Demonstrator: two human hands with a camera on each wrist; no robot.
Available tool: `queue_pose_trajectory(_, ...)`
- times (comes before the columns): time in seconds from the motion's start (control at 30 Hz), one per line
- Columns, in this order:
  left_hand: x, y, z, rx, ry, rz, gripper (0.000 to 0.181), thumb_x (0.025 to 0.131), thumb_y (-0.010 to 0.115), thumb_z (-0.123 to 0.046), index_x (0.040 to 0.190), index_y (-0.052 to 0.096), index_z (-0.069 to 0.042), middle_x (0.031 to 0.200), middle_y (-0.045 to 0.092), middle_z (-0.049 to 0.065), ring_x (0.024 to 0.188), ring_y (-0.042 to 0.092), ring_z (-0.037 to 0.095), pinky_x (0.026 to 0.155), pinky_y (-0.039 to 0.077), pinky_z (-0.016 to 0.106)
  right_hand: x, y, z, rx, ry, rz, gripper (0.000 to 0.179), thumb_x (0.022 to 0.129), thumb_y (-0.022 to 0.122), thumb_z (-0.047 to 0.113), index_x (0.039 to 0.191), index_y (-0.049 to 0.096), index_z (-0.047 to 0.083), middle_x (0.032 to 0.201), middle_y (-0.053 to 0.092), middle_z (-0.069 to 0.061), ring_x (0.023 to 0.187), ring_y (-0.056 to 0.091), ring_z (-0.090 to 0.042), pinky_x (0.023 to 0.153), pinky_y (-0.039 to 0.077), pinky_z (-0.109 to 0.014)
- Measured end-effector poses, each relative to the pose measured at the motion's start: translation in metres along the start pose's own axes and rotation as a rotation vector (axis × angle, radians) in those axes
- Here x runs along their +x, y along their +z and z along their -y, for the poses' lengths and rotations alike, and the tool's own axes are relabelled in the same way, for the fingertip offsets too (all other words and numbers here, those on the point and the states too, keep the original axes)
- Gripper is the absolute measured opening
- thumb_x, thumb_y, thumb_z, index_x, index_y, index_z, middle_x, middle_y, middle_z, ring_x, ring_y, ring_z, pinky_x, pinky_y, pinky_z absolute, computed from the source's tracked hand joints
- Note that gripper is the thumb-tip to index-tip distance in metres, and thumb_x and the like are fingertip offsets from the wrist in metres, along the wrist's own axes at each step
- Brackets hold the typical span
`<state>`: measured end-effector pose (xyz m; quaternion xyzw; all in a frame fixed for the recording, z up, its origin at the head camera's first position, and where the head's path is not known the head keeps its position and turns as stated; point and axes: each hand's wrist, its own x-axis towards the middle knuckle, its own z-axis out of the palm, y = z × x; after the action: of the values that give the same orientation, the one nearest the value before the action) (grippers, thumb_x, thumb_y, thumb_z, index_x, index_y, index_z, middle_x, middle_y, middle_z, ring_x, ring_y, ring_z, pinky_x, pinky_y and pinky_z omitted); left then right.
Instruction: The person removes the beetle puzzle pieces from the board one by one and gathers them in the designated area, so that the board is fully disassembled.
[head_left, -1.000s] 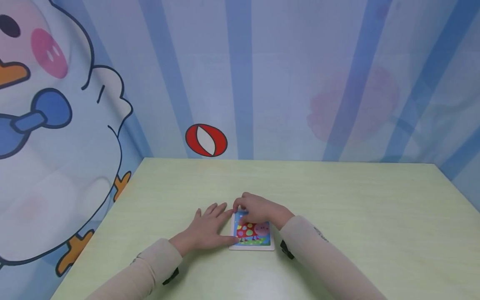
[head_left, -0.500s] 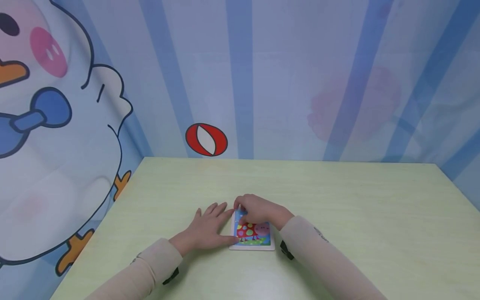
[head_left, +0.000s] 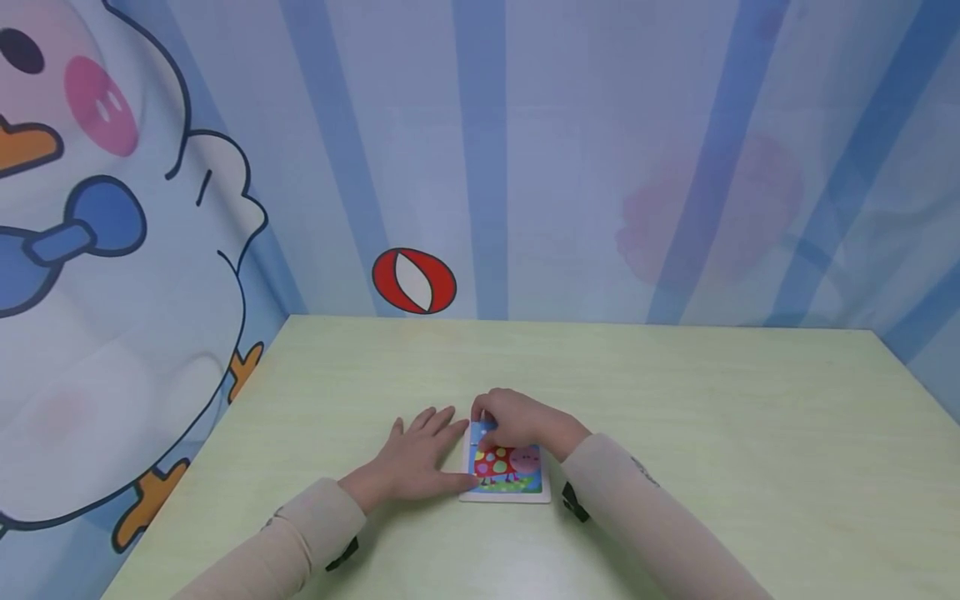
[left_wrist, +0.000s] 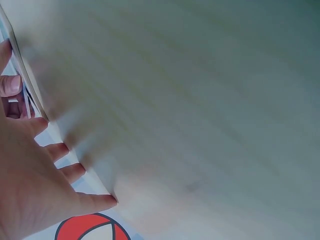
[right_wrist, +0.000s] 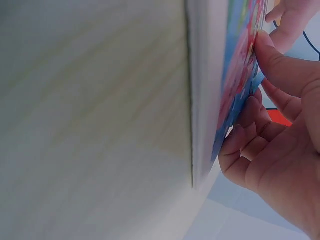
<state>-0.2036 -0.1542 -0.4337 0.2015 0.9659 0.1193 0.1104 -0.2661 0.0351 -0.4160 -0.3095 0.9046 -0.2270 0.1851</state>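
A small jigsaw puzzle in a white frame lies flat on the table, its picture a red spotted ladybird on blue and green. My left hand rests beside it with fingers spread, the thumb on the lower left of the frame and the index fingertip by the upper left corner. Over the upper part of the puzzle is my right hand, fingers bent, pinching a blue puzzle piece at the upper left. In the right wrist view this piece tilts up from the board. The hand hides the puzzle's upper right.
The pale wooden table stretches around the puzzle to both sides. Behind it hangs a blue striped backdrop printed with a large white bird and a red and white ball.
My right fingertips have shifted very slightly right and down at the puzzle's upper left corner. The left hand stays where it was.
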Motion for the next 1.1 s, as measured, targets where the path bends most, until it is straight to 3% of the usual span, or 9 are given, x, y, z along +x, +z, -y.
queue_pose_trajectory(0.47, 0.0, -0.001, -0.001, 0.001, -0.001, 0.002, 0.084, 0.084, 0.053, -0.068, 0.15, 0.036, -0.017, 0.158, 0.025, 0.01, 0.145, 0.018, 0.038, 0.106, 0.015, 0.072, -0.005, -0.001, 0.001, 0.017, -0.044, -0.008, 0.024, 0.086, 0.073, 0.014, 0.1, 0.054, 0.018, 0.087, 0.061, -0.001, 0.077, 0.055, -0.016, 0.075, 0.048, -0.031)
queue_pose_trajectory(0.83, 0.0, -0.001, -0.001, 0.002, 0.0, 0.001, 0.085, 0.084, 0.053, -0.068, 0.149, 0.037, -0.017, 0.158, 0.026, 0.01, 0.145, 0.018, 0.038, 0.106, 0.014, 0.072, -0.01, -0.002, -0.01, 0.217, -0.076, -0.047, 0.012, 0.093, 0.062, 0.009, 0.102, 0.061, 0.017, 0.089, 0.062, 0.002, 0.077, 0.057, -0.014, 0.073, 0.05, -0.027)
queue_pose_trajectory(1.1, 0.0, -0.001, -0.002, 0.018, -0.006, 0.003, 0.086, 0.083, 0.054, -0.068, 0.15, 0.036, -0.017, 0.158, 0.026, 0.01, 0.145, 0.019, 0.038, 0.106, 0.016, 0.072, -0.024, -0.015, -0.023, 0.265, -0.073, -0.087, 0.012, 0.094, 0.061, 0.008, 0.104, 0.061, 0.015, 0.083, 0.061, 0.001, 0.074, 0.056, -0.015, 0.07, 0.047, -0.028)
